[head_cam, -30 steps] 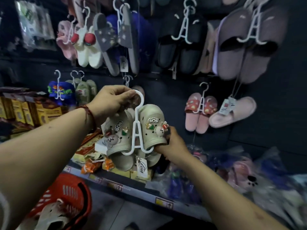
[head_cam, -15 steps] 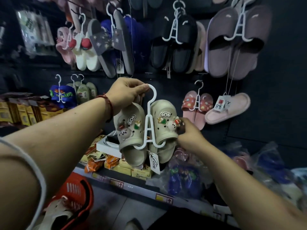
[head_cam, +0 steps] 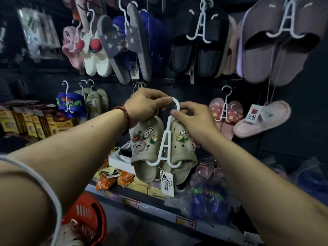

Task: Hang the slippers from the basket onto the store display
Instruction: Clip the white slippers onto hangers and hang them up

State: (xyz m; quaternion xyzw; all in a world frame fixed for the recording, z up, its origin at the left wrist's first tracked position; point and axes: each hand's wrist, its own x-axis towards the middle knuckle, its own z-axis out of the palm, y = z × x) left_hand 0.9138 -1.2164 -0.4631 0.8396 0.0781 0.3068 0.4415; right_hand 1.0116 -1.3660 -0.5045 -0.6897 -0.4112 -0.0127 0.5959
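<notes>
A pair of beige slippers (head_cam: 147, 150) with cartoon charms hangs on a white plastic hanger (head_cam: 166, 144), held up in front of the dark display wall (head_cam: 292, 139). My left hand (head_cam: 143, 105) pinches the top of the hanger's hook. My right hand (head_cam: 193, 116) pinches the hook's right side, just above the right slipper. A paper tag (head_cam: 166, 183) dangles below the pair. The red basket (head_cam: 87, 217) sits at the lower left with light-coloured slippers inside.
Other slipper pairs hang on the wall: black (head_cam: 200, 50), mauve (head_cam: 276, 47), pink (head_cam: 225, 114), white (head_cam: 95, 55), blue (head_cam: 69, 103). A shelf edge (head_cam: 159, 212) with boxed goods and bagged slippers (head_cam: 209, 197) runs below.
The slipper pair has been raised toward the wall. My right hand has left the right slipper's side and moved up onto the hanger's hook. My left hand has kept its hold.
</notes>
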